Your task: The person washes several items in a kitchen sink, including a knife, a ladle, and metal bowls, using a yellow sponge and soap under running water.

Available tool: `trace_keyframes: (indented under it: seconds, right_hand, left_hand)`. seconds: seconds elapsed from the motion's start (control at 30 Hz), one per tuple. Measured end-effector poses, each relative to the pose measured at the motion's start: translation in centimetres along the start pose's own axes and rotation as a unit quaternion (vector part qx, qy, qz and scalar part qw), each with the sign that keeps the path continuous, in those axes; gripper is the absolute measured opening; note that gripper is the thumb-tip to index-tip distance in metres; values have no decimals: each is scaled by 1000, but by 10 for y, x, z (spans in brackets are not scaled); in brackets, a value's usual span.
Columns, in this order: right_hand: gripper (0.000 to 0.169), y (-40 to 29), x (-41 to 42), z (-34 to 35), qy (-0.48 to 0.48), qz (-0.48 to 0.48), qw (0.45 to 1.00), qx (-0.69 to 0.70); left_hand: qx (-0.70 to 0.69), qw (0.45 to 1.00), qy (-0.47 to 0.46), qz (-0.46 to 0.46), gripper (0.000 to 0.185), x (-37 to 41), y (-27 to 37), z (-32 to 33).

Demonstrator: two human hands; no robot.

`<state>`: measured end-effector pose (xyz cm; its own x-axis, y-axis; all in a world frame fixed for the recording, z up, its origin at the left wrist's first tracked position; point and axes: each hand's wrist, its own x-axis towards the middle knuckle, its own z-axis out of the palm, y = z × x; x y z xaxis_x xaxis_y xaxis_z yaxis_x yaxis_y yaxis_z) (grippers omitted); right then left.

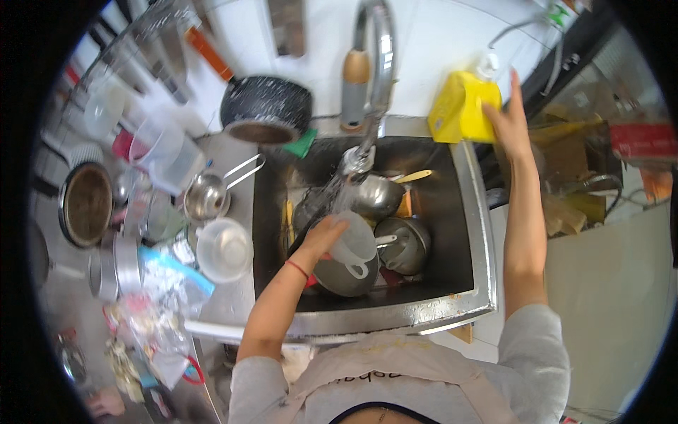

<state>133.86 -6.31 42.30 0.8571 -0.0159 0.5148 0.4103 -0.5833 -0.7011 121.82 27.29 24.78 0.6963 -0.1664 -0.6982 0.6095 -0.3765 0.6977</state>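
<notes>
My left hand (327, 237) grips the rim of a translucent plastic measuring jug (354, 238), held tilted over the sink (450, 212) beside water running from the faucet (385, 58). My right hand (507, 124) is raised at the sink's back right corner, its thumb against a yellow pump bottle (466, 108) and its fingers stretched apart; it is not closed around the bottle. Under the jug lie metal bowls (377, 197), a dark round pan (347, 278), another bowl with a white-handled utensil in it (405, 246) and yellow-handled tools (416, 176).
Left of the sink stand a white plastic tub (224, 250), a small steel pot (206, 196), a clear jug (169, 153) and plastic bags (153, 318). A black saucepan (267, 108) is at the back left. Boxes (561, 153) lie at right.
</notes>
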Motion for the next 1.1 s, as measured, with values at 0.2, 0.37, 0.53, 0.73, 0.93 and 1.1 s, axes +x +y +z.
trace_keyframes:
  seconds: [0.2,0.37,0.53,0.73,0.93,1.1]
  right_hand:
    - [18,-26,-170,90,-356,377,852,69]
    - [41,-29,-233,168,-247,603,528,545]
    - [34,-40,-230,150,-547,183,793,197]
    - [24,-7,-214,112,-453,231,828,237]
    - [32,23,-206,152,-126,535,719,426]
    - [40,-12,-216,139,-278,457,619,575]
  left_hand:
    - [203,979,28,19,62,-12,9,9]
    - [265,960,45,73,51,26,6,22]
    - [134,982,-101,-85,59,-6,43,5]
    - [-81,969,-228,-57,76,29,3,11]
    - [-196,970,-117,81,94,15,5,59]
    - [-302,938,-161,62,80,3,7,27]
